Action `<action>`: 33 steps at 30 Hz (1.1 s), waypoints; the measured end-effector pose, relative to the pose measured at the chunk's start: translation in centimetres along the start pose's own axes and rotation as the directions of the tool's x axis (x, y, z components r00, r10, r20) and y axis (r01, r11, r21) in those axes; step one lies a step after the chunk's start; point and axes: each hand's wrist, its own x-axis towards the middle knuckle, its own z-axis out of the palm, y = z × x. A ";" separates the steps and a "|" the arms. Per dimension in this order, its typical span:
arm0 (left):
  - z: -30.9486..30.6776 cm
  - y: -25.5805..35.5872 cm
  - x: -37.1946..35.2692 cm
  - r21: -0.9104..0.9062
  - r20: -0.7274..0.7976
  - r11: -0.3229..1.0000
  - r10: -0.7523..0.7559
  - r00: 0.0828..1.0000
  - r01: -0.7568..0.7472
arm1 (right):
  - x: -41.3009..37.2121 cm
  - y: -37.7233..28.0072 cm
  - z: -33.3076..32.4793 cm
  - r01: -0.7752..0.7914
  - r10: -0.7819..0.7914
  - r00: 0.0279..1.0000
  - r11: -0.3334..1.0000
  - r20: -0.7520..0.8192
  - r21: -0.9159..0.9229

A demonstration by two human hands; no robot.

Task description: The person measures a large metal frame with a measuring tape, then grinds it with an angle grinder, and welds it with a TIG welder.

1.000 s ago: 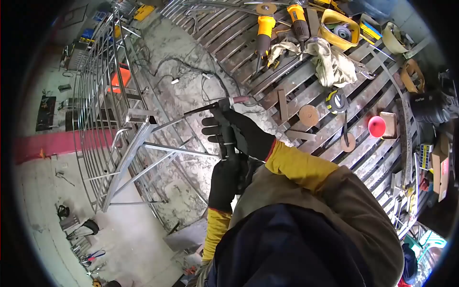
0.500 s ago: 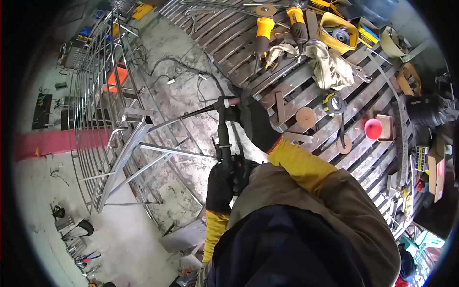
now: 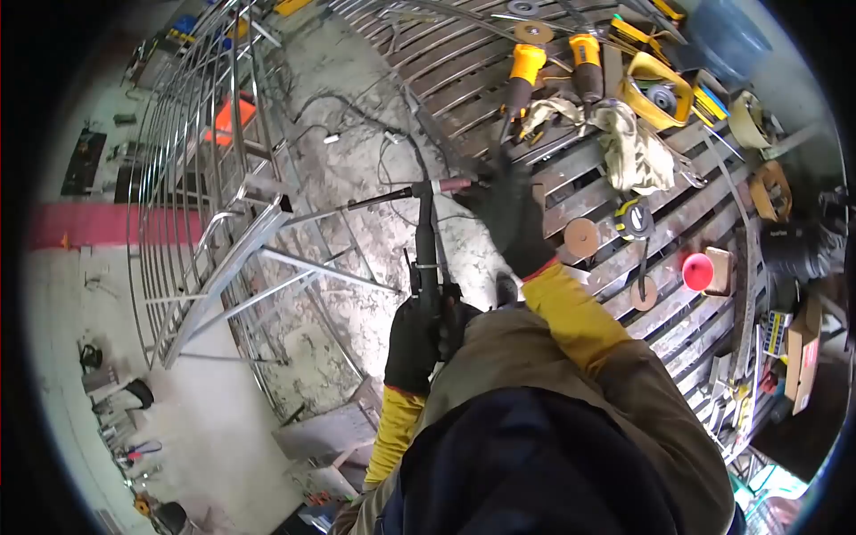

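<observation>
A welding torch stands roughly upright in the middle of the view, its handle low and its head crossing at the top, with a pinkish nozzle on the right and a long black cap on the left. My left hand, in a black glove, is wrapped round the torch's lower handle. Just right of the nozzle is my right hand, also black-gloved, its fingers blurred and spread. A yellow cuff shows at each wrist.
Left of the torch stands a shiny metal frame with long bars. The slatted metal table on the right holds two yellow grinders, a cloth, a tape measure, discs and a red cup.
My right hand has come off the torch head and its fingers have spread, leaving the nozzle in sight. The view has shifted slightly. My left hand keeps its hold.
</observation>
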 end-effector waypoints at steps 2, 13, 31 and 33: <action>-1.8 -0.9 0.2 -0.040 0.092 0.997 0.074 0.993 -0.071 | 0.1 0.8 -0.7 -0.056 0.078 0.997 0.632 0.009 0.773; -0.5 2.1 -0.9 -0.283 0.091 0.944 -0.147 0.985 0.167 | 0.7 0.5 -1.0 0.361 -0.344 0.931 0.821 0.123 -0.441; -0.6 3.1 -1.5 -0.151 0.070 0.988 -0.003 0.998 0.014 | 0.5 1.8 -1.1 -0.374 0.197 0.907 0.781 0.373 0.499; -0.5 3.6 -1.3 -0.183 0.093 0.974 -0.121 0.988 0.136 | -0.3 1.4 2.2 -0.409 0.115 0.890 0.628 0.440 0.662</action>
